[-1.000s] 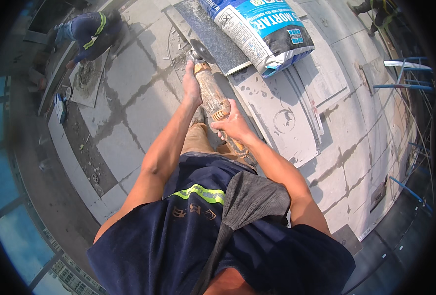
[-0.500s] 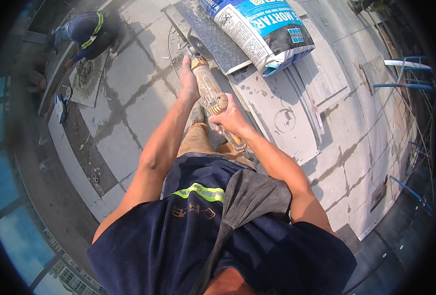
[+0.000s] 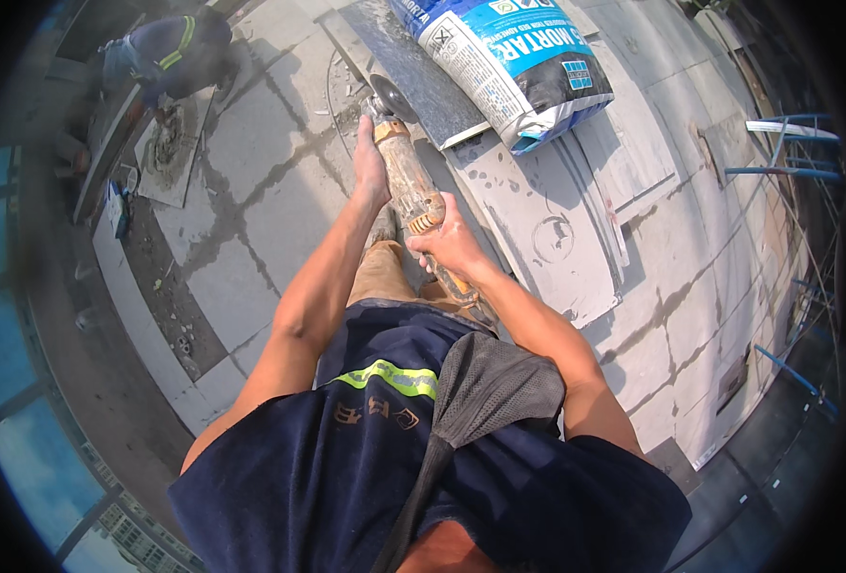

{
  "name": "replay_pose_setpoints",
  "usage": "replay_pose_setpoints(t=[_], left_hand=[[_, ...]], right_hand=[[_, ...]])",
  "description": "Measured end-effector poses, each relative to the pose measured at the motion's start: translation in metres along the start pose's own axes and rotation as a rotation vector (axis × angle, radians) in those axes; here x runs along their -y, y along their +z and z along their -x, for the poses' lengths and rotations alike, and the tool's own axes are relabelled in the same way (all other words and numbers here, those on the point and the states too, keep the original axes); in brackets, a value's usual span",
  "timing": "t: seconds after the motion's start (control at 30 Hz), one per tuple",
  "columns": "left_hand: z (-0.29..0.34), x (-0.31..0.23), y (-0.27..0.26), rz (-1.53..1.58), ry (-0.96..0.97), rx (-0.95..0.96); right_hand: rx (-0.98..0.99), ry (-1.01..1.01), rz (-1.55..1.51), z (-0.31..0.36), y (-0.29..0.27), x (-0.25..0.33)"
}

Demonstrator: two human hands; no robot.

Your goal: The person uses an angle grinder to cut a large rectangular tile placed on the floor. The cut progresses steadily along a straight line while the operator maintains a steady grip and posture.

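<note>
Both my hands grip a dusty angle grinder (image 3: 407,174) with a worn yellow and grey body. My left hand (image 3: 370,160) wraps its front part just behind the metal head. Around the rear handle closes my right hand (image 3: 450,239). The grinder's dark cutting disc (image 3: 395,98) is beside the left edge of a dark speckled stone slab (image 3: 442,107); whether it touches cannot be made out. On the slab lies a blue, white and black mortar bag (image 3: 538,81).
Pale slabs (image 3: 538,224) lie stacked under and right of the dark one. At the far left a co-worker (image 3: 170,53) bends over a mortar-covered board (image 3: 170,148). Blue rods (image 3: 791,172) jut in at the right. A thin cable (image 3: 330,95) curls on the paving.
The grinder has turned a little, so its disc shows more fully. A dusty haze has appeared around the co-worker, whose arm has moved over the mortar board.
</note>
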State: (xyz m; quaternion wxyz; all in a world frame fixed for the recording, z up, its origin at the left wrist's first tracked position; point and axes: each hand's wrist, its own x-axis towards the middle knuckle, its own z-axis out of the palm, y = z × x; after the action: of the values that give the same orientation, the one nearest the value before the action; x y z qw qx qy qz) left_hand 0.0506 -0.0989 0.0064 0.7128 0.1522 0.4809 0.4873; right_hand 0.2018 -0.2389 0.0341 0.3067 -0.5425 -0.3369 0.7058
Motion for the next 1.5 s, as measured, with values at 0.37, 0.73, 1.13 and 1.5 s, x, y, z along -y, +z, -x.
replay_pose_setpoints(t=[0.37,0.73,1.13,1.5], left_hand=[[-0.039,-0.025,-0.003,0.003,0.0,0.001],[-0.008,-0.007,-0.003,0.005,-0.029,0.04],[0.02,0.013,0.001,-0.006,-0.031,0.018],[0.014,0.004,0.005,-0.033,-0.051,-0.029]], right_hand=[[-0.004,-0.028,-0.019,-0.043,0.01,0.024],[-0.034,-0.016,0.067,-0.013,0.004,0.004],[-0.029,-0.007,0.034,0.014,-0.004,-0.021],[0.012,-0.015,0.019,0.01,-0.006,0.003]])
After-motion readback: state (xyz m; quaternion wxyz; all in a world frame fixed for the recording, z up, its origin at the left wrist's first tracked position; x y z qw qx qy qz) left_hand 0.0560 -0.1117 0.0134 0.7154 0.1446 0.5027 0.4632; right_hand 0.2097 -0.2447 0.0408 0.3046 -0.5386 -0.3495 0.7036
